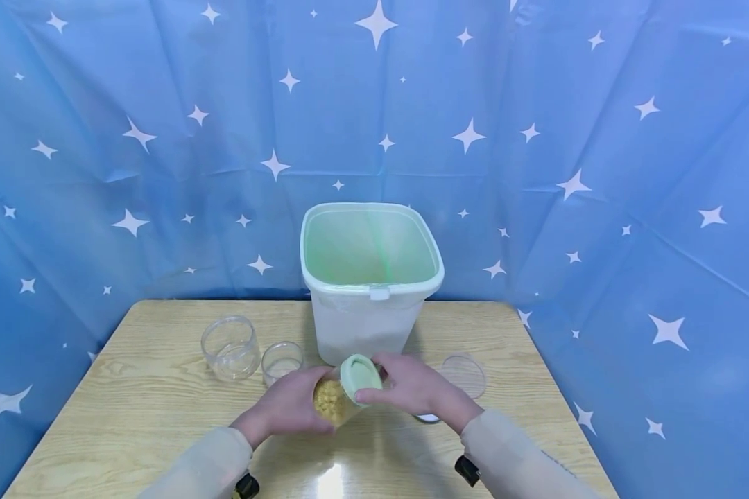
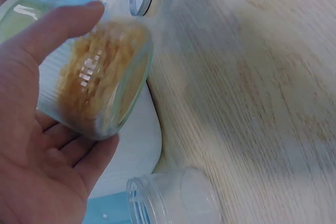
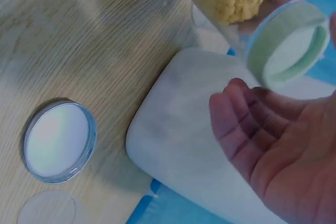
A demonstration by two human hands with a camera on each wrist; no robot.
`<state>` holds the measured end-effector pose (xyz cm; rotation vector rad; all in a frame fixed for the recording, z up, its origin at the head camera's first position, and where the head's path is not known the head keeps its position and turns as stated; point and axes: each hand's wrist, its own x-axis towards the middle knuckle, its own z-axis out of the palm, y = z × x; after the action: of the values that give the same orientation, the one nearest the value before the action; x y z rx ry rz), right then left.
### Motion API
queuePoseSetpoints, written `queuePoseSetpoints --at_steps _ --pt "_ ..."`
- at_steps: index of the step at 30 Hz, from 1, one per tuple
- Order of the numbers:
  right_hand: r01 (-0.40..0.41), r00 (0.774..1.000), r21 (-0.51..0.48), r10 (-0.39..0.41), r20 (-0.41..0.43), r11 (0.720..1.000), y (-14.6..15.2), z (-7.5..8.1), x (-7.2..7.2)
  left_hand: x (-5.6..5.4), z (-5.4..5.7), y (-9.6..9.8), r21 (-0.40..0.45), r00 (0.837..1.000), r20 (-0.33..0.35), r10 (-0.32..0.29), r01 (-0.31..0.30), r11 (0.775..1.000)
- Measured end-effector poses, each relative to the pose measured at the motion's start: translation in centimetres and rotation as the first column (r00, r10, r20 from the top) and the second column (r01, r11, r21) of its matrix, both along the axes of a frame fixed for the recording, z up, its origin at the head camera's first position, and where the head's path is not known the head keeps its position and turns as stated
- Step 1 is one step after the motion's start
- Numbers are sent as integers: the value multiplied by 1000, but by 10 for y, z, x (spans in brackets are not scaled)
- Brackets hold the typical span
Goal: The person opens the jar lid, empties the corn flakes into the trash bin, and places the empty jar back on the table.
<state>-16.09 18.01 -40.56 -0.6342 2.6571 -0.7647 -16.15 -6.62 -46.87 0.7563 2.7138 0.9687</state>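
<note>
— Where to look first?

— At the lower centre of the head view: to a clear jar [image 1: 347, 410] with crumbly yellow contents [image 1: 329, 400], tilted, mouth end towards the upper right of the frame.

— Held how?

— Grasped round the side by the left hand [image 1: 296, 402], with thumb along one flank and curled fingers beneath, as seen from the left wrist.

— And at the mouth?

— Capped with a pale green lid [image 1: 360, 378], pinched at the edge between thumb and finger of the right hand [image 1: 406, 384]. Loosely bent, holding nothing, as to the other fingers, in the right wrist view.

— Screwed tight or loose?

— Cannot tell.

— Further up the frame?

— Just beyond the jar, upright near the middle, a white bin [image 1: 368, 322] with a greenish inside. Behind that, a blue curtain [image 1: 374, 104] with white stars.

— Left of centre?

— Two clear containers, upright on the wooden table [image 1: 118, 416]: the larger one [image 1: 229, 350] further left, the smaller one [image 1: 281, 357] just beside the left hand.

— Right of centre?

— Near the right wrist, a clear disc [image 1: 463, 376], and close by, partly covered by the forearm, a white-faced round cap [image 3: 58, 142], seen whole at the lower left of the right wrist view.
</note>
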Motion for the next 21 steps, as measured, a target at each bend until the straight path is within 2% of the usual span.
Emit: queuePoseSetpoints --at_steps 5,11,17,21 --pt "48 998 104 -43 -50 993 -5 -3 3 2 -3 5 -47 997 -75 20 -24 999" --pt "96 995 139 -91 -42 986 -6 -7 7 3 -7 10 -48 995 -89 40 -44 998" --pt "128 992 75 -129 12 989 -6 -11 5 2 -10 13 -36 996 -79 47 -50 998" --pt "141 988 7 -141 66 990 -2 -14 2 1 -10 13 2 997 -53 50 -50 999"
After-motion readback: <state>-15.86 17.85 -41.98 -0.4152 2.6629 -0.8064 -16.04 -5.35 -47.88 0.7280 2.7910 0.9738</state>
